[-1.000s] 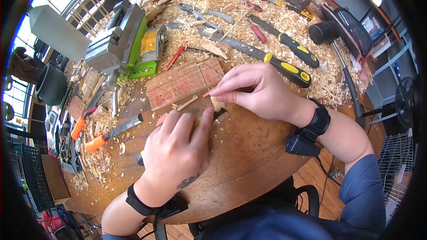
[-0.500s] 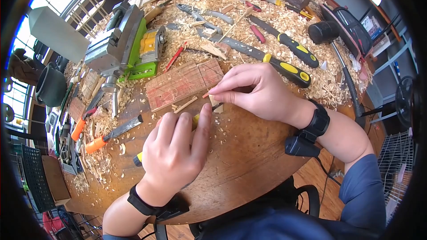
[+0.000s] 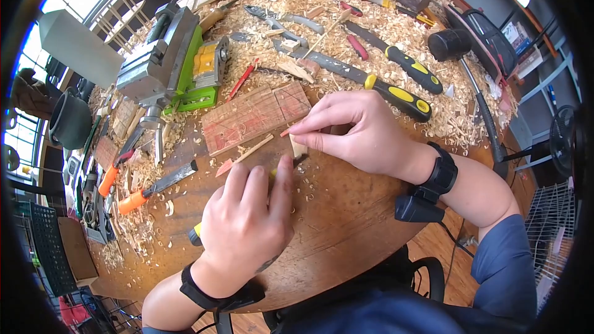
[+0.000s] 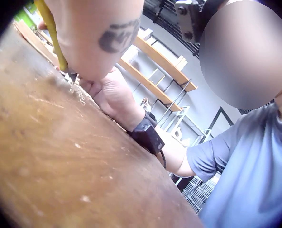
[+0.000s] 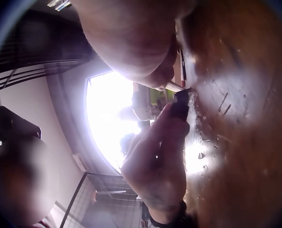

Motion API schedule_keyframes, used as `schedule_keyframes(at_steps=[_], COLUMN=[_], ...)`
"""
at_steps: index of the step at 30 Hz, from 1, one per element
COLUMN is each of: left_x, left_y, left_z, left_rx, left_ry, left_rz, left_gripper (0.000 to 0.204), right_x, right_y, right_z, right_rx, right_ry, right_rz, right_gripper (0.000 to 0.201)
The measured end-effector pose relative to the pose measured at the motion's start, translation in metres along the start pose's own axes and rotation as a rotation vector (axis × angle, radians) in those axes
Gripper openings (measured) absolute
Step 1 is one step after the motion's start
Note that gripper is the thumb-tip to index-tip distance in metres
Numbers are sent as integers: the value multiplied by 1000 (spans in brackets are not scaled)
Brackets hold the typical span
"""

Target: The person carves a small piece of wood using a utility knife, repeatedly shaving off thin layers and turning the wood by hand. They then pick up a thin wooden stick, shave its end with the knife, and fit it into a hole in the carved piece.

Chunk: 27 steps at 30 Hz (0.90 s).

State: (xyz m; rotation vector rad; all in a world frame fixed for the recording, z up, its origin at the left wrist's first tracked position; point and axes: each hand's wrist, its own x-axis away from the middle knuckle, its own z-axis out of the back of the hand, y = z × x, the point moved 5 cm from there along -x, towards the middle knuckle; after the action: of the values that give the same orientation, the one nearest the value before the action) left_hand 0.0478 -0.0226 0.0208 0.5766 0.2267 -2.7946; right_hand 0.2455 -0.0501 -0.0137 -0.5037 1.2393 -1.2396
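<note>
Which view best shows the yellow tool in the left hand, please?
The left wrist view: the tool shows as a long yellow strip with its dark tip. The head view shows only parts around the left hand; the right wrist view, just a dark end.

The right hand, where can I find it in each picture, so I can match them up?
Head: the right hand is just right of centre.
Left wrist: right hand left of and above centre.
Right wrist: right hand, large, at the top.
Shared landmark: the brown tabletop.
</note>
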Motion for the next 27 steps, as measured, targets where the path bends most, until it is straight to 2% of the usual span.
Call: schedule_keyframes(at_steps=[5,7,10,17,22,25,27], left_x=[0,0,0,2,1,1,0], left_y=[-1,-1,-1,4,2,-1,-8], left_z=[-2,-1,2,1,0,-2,-5], left_rx=[3,-68,-139,-182,-49,-24,-6], left_ry=[-30,85,170,133,10,64,118], left_rz=[12,-81,-128,-145,-68,-52,-59], left_gripper=[49,44,45,46,43,43,43], right_x=[1,1,2,6,4,3,1], right_y=[-3,-5,-6,-11,-11,-10,-5], right_z=[-1,-1,-1,-2,-2,-2,-3], right_rx=[17,30,56,121,93,106,62], right_ry=[8,25,35,4,54,51,33], right_rz=[-4,36,57,70,37,116,98], right_gripper=[11,11,11,16,10,9,10])
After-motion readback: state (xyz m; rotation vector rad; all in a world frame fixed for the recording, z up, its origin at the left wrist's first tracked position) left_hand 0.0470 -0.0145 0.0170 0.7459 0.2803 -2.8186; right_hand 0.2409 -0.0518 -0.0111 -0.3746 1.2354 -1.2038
